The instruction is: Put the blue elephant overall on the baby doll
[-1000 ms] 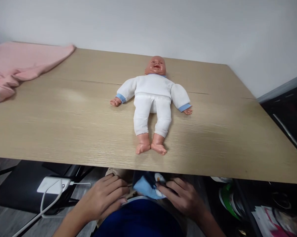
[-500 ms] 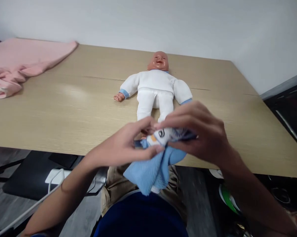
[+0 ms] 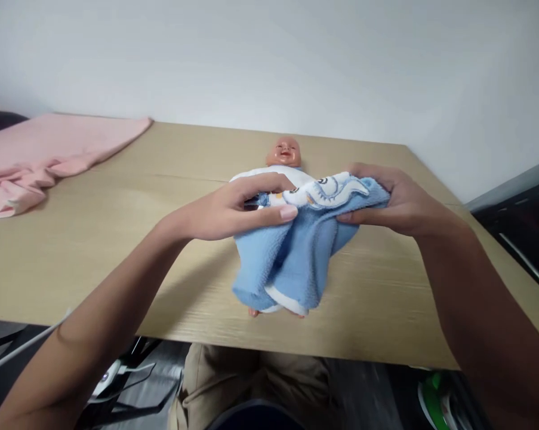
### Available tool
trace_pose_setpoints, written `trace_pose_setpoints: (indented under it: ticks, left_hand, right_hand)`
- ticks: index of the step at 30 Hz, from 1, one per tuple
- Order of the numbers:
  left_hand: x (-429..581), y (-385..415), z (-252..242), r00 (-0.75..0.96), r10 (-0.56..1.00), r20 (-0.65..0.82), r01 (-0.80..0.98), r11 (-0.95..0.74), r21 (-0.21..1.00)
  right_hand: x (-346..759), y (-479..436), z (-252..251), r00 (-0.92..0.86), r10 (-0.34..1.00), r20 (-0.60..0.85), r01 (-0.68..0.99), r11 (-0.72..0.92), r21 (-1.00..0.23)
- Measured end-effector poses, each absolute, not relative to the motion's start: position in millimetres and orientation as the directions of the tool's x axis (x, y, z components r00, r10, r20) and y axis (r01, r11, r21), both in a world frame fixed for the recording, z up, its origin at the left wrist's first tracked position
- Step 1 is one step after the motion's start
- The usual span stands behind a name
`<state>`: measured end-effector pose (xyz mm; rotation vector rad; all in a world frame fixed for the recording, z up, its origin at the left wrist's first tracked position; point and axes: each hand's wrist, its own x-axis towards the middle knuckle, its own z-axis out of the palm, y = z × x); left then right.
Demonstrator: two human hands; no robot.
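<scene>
Behind everything we see a pale wall, then the wooden table. A rumpled pink cloth covers its left end. Our doll lies face up near the middle, head and white shoulders showing above a blue fleecy cloth, toes below it. That cloth hangs between our 2 hands, over the doll; we cannot tell whether they touch. The left hand and right hand each pinch its white-patterned upper edge between thumb and fingers. Below the table's right end sits a green-edged item, its holder unclear.
</scene>
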<state>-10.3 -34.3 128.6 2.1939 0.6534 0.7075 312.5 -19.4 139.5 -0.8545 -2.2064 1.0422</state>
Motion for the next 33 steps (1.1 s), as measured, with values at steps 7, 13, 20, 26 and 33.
trace_pose_setpoints:
  ticks: [7,13,20,26,33]
  left_hand:
    - [-1,0,161,0.712,0.617,0.335,0.253,-0.670,0.698]
    - [6,15,167,0.687,0.635,0.354,0.283,-0.682,0.674]
    - [17,31,154,0.742,0.611,0.276,0.292,-0.665,0.688]
    - [17,37,147,0.755,0.527,0.391,0.198,-0.751,0.630]
    - [20,28,151,0.660,0.499,0.562,0.221,-0.844,0.489]
  right_hand:
    - [311,-6,175,-0.686,0.683,0.252,0.292,0.575,-0.764]
    - [305,-7,171,-0.489,0.719,0.494,0.505,0.695,-0.511]
    - [307,-8,169,-0.494,0.614,0.616,0.514,0.777,-0.363]
    - [314,2,162,-0.630,0.627,0.459,0.388,0.766,-0.513]
    - [316,9,163,-0.666,0.703,0.251,0.397,0.618,-0.679]
